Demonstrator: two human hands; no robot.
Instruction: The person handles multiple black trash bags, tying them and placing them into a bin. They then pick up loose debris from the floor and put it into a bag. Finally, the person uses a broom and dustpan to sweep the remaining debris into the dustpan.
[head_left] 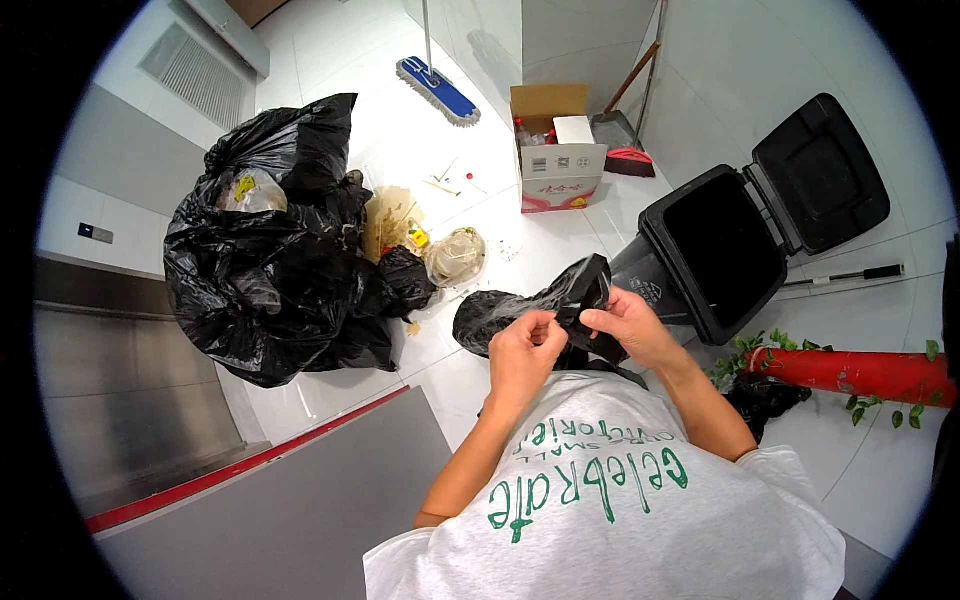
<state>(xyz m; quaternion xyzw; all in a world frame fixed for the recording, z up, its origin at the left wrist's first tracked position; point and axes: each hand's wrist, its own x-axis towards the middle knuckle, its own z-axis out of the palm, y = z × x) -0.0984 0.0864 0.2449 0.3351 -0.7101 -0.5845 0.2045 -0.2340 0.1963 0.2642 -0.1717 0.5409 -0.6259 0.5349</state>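
Between my two hands, in front of my waist, is a black plastic bag (584,284), bunched at its upper part. My left hand (527,345) pinches its near edge with thumb and fingers together. My right hand (630,325) grips the bag a little further right, thumb over the plastic. A shiny, crumpled black stretch of plastic (490,318) spreads to the left beyond my left hand; whether it belongs to the same bag I cannot tell. To the right of my hands stands a black wheeled bin (690,255) with its lid (820,175) swung back and its mouth open.
Large full black garbage bags (280,250) heap at the left beside a brown spill (395,215) and a clear bag of waste (457,257). Further back are a blue mop (437,90), a cardboard box (560,175) with bottles, and a broom (630,163). A red cylinder (855,373) lies right.
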